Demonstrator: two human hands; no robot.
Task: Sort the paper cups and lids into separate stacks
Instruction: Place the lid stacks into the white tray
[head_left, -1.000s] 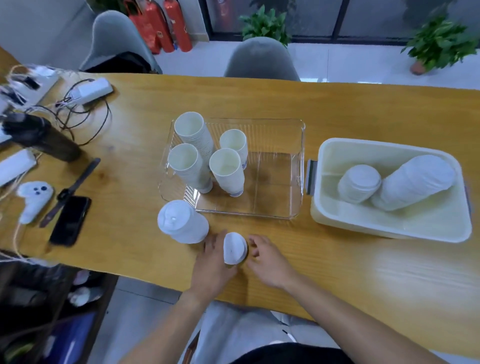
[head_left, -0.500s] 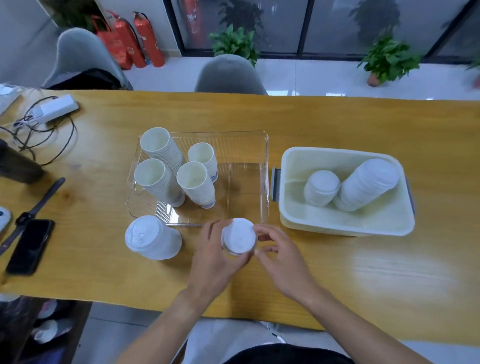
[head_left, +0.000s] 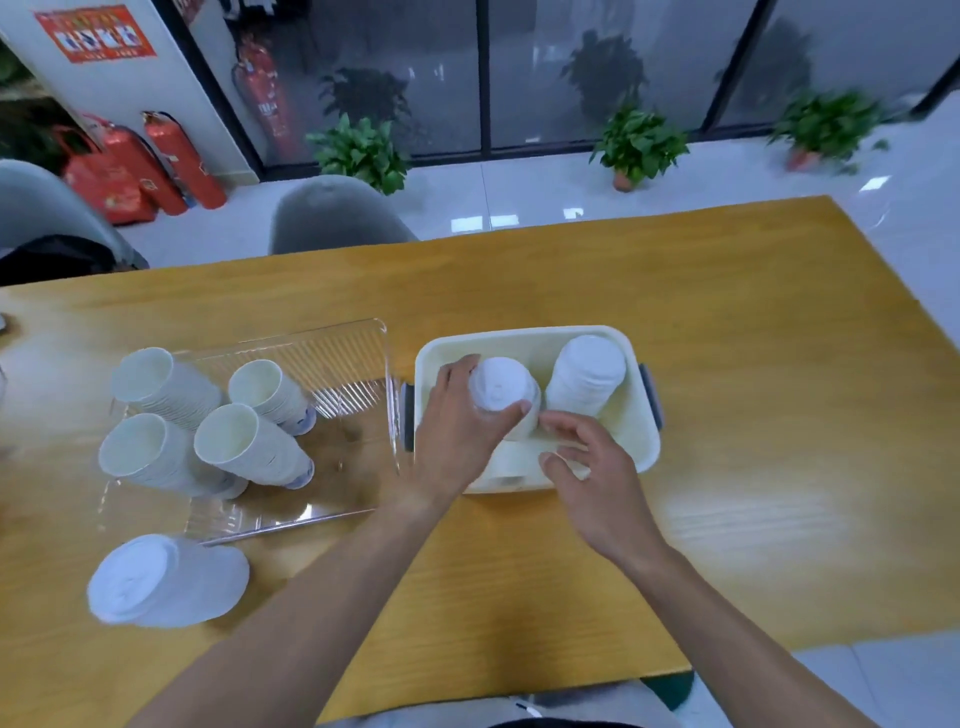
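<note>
My left hand (head_left: 454, 431) grips a white lid (head_left: 497, 388), thumb and fingers round its rim, on top of the shorter lid stack inside the white bin (head_left: 524, 334). A taller lid stack (head_left: 587, 376) leans beside it in the bin. My right hand (head_left: 589, 470) hovers over the bin's front edge with relaxed fingers and holds nothing. Several stacks of paper cups (head_left: 244, 441) stand tilted in the clear tray (head_left: 385, 364) on the left. A lidded white cup (head_left: 156, 577) lies on its side on the table in front of the tray.
The wooden table (head_left: 727, 364) runs to its right edge past the bin. A grey chair (head_left: 332, 213) stands behind the table, and potted plants and red fire extinguishers stand on the floor beyond.
My left hand carried the lid from the table's front edge up and right into the white bin. My right hand followed beside it. The view swung right.
</note>
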